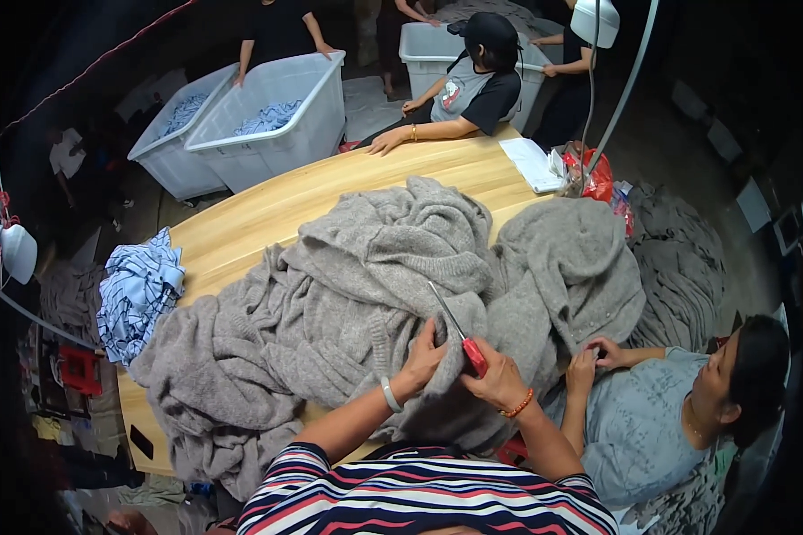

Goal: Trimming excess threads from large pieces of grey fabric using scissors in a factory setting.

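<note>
A large heap of grey knit garments point(330, 312) lies across the wooden table in front of me. My left hand point(422, 361), with a pale bangle at its wrist, is closed on an edge of a grey knit garment point(446, 370); some of its fingers are hidden by the cloth. In my right hand point(501, 383), next to it, are red-handled scissors point(475, 357). Their long thin metal blades point up and away over the knit, and look closed together. A beaded bracelet circles my right wrist.
A person point(651, 410) sits at my right, hands by the heap. Another person in a cap point(477, 80) leans on the far edge of the wooden table point(241, 223). Blue striped cloth point(140, 290) lies at left, a phone point(141, 442) near the left edge. White bins point(321, 98) stand beyond.
</note>
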Demonstrator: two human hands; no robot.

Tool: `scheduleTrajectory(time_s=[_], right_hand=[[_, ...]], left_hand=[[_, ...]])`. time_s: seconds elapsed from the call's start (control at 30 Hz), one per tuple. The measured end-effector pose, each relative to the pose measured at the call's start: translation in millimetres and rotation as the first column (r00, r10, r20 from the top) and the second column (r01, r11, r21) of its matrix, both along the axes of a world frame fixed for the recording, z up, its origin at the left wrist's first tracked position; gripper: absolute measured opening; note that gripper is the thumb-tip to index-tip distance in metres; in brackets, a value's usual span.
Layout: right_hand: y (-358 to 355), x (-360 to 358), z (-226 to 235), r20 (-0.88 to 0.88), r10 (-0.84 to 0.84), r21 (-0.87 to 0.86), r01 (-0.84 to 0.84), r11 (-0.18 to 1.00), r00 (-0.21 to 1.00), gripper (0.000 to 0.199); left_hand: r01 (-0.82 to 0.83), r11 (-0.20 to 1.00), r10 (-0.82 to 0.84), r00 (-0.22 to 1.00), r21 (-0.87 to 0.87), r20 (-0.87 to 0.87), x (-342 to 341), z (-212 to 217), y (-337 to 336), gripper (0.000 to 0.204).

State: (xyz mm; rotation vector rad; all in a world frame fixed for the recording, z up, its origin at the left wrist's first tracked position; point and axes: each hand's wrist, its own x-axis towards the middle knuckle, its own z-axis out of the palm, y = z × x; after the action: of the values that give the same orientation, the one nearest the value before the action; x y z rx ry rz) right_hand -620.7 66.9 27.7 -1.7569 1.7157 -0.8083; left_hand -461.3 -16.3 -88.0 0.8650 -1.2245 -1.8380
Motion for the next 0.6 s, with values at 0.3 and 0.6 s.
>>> scheduleTrajectory(time_s=[0.3,0.6], right_hand=[[-27,12,-12,0.014,0.067,0.021,-0.068,0.997,0.998,0.019],[-45,11,-96,-0.086,-0.031,0.212,0.049,0.976,0.996,0.023]], left_hand=[[-0.08,0.991,0.084,0.996,-0.105,0.036,14,-5,10,0.047],[-0.073,0.916,0.298,0.781,-0.394,0.548,69,-30,47,0.05]])
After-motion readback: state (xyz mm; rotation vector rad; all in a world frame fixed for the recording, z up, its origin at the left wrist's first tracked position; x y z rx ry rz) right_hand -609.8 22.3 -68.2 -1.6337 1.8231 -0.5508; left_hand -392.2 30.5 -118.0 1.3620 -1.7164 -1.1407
